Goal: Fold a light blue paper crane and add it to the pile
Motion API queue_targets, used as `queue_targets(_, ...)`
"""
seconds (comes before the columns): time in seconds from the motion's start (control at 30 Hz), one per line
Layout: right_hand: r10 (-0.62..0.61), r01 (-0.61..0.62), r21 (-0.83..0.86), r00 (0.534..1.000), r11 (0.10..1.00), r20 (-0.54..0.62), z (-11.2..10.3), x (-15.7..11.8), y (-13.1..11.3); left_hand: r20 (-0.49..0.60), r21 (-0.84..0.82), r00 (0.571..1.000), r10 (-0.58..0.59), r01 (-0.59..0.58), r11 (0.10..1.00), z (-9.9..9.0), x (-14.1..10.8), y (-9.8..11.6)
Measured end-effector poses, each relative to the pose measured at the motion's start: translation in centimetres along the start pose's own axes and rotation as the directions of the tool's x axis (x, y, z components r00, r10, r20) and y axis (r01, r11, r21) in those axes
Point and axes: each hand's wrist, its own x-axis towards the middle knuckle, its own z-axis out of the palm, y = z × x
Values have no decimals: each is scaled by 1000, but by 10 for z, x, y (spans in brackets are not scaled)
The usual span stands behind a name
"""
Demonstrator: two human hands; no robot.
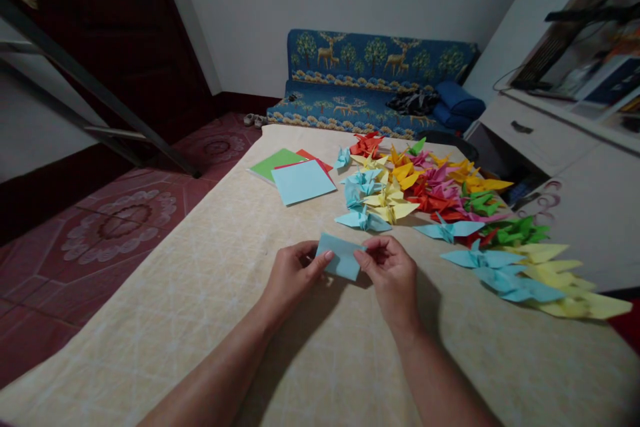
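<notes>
A small folded piece of light blue paper (342, 257) is held just above the table between both hands. My left hand (299, 269) pinches its left side, thumb on top. At the right edge, my right hand (391, 271) grips the paper between thumb and fingers. Beyond them lies a flat light blue sheet (303, 182), overlapping a green sheet (275, 164) and a red sheet (313, 159). Many folded paper cranes in blue, yellow, red, orange, pink and green spread over the right side, among them a blue crane (364, 219) close beyond my right hand.
The table (200, 280) has a pale patterned cloth. Behind it stands a blue sofa (340, 97) with deer and trees. A white cabinet (555, 153) is at the right, a metal ladder (107, 93) at the left before a dark door (110, 20).
</notes>
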Motion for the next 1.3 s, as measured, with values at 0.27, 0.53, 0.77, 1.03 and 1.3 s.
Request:
queue_targets(0.27, 61, -61, 21, 998, 998, -1, -1, 2, 5, 91, -378, 984, -151, 174, 909, 7, 0, 5)
queue_targets(0.53, 130, -130, 62, 992, 990, 9, -1, 4, 4, 66, -414, 989, -135, 151, 898, 8, 1, 0)
queue_targets(0.77, 142, -146, 71, 989, 987, 50, -1, 3, 6, 35, -395, 987, -157, 158, 905, 7, -1, 5)
queue_targets(1.03, 116, -119, 39, 990, 992, 84, 0, 1, 3, 16, -344, 1000, -25, 29, 939, 5, -6, 9)
queue_targets(1.3, 118, -120, 18, 989, 993, 91, -1, 1, 7, 4, -352, 1000, 22, -20, 936, 7, -9, 8)
